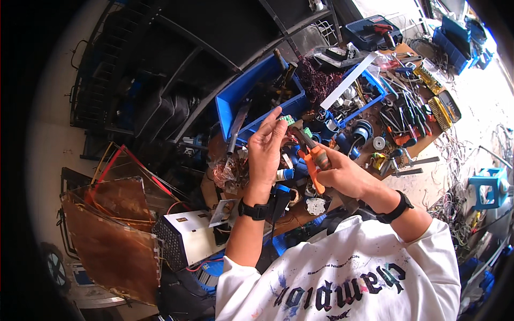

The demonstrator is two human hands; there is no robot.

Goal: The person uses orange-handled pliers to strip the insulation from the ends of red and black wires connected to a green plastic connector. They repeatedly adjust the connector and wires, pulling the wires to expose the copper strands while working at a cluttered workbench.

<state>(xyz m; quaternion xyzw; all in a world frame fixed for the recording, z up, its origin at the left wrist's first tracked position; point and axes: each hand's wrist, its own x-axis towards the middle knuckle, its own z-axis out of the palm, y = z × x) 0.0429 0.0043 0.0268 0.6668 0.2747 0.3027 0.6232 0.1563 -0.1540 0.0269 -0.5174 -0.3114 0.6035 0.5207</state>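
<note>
Right hand point(342, 172) clamped around orange-handled pliers point(312, 170), left hand point(264, 151) raised beside them, its grip unclear

The left hand point(264, 152) is above the near part of the brown table point(423, 145). To its right is the right hand point(342, 174), and in it are the orange-handled metal pliers point(312, 170). Behind the left hand stands the large rectangular blue bin point(225, 113). To the right of this bin is the shallow blue tray point(369, 107), with the long flat white strip point(348, 81) across it. Farther right lie the mixed long-handled hand tools point(409, 109), and beside them, the yellow-and-black case point(440, 112). At left, before the bin, the white box with perforated side point(190, 235) stands between the table and the flat brown panel point(112, 241).
</note>
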